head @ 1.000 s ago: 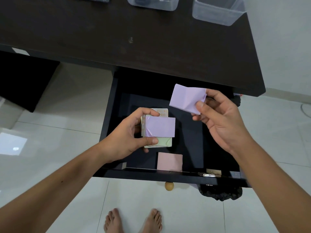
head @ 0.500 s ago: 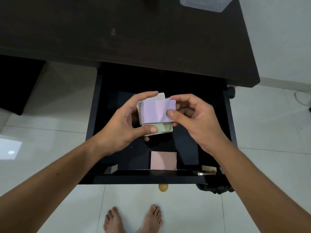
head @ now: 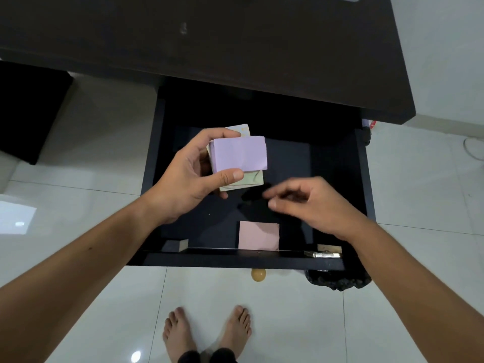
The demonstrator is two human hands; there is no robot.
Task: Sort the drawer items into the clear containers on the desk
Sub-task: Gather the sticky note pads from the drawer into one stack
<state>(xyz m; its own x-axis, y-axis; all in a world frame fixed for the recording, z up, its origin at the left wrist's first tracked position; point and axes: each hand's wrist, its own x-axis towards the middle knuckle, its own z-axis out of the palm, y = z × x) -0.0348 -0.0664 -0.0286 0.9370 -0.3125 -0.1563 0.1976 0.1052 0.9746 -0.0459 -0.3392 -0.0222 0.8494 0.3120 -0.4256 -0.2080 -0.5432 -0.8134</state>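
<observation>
I see dim, even light; drawer interior near black. Glare spots on floor. Right hand motion-blurred; edges bowed.

floor: glossy white tiles | desk: dark wood | wall: white

Left forearm entering from seven o'clock, rising toward one o'clock. Left hand palm-up, fingers curled over the far edge and thumb pressed on the near face of a held stack of paper notes. Right forearm entering from four o'clock, reaching toward ten o'clock. Right hand back-up, holding nothing, fingers loosely bent and motion-blurred, pointing toward nine o'clock, just apart from the left hand. Bare feet at six o'clock.
</observation>
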